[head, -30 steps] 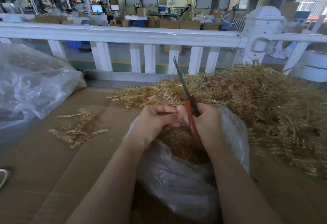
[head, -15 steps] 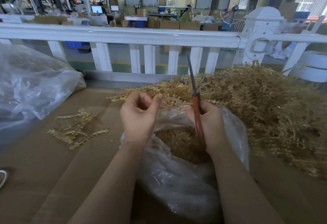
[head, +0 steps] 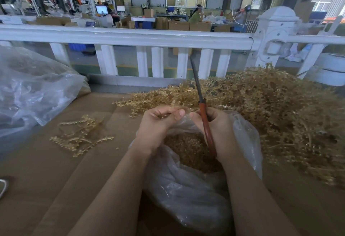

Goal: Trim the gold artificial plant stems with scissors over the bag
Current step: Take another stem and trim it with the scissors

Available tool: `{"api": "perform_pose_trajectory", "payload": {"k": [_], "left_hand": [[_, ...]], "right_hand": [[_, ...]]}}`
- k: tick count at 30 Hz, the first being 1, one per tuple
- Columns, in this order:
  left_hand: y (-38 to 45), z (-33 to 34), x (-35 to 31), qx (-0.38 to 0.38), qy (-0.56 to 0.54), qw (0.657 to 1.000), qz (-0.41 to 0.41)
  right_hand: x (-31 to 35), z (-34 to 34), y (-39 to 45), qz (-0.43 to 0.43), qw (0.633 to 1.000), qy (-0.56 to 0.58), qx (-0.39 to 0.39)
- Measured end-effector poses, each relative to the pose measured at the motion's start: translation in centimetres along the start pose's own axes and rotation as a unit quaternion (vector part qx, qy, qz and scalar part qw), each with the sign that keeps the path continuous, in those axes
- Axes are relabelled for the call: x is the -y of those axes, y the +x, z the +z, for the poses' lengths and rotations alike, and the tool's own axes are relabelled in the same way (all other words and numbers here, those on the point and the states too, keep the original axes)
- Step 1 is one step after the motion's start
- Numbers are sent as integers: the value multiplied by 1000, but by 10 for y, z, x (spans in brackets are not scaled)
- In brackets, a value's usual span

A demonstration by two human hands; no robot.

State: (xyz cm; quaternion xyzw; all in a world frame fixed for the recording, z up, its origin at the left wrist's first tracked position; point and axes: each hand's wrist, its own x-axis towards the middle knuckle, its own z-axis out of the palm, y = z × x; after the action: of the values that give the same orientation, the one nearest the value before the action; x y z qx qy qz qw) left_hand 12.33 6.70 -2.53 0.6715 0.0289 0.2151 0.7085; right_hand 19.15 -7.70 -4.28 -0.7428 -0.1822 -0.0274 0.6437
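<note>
Both hands busy above the clear plastic bag [head: 186, 189]!
Left hand [head: 158, 123], fingers curled, pinches a thin gold plastic stem [head: 172, 106]; right hand [head: 218, 131] wraps the red-handled scissors [head: 204, 118], blades together, pointing up. Gold trimmings fill the bag; the big gold stem heap [head: 270, 109] sits right, on the brown cardboard surface [head: 56, 179].

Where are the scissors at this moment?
In the head view, the scissors are near centre, gripped by the right hand above the open plastic bag, blades shut and pointing up toward the white railing.
</note>
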Motion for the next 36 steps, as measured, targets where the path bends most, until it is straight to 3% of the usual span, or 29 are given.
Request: {"api": "perform_pose_trajectory", "payload": {"k": [7,11,18,36], "left_hand": [[0,3,-4,-42,36,998,30],[2,-1,-5,-77,72,993,55],[1,-8,-6,-85,91,987,102],[3,-11,-6,-96,68,987,110]], "right_hand": [[0,0,-3,-22,998,-57,-13],[0,-6,-7,-71,986,-150,-31],[0,-6,-10,-132,948,-288,24],[2,-6,-12,-141,937,-320,4]]}}
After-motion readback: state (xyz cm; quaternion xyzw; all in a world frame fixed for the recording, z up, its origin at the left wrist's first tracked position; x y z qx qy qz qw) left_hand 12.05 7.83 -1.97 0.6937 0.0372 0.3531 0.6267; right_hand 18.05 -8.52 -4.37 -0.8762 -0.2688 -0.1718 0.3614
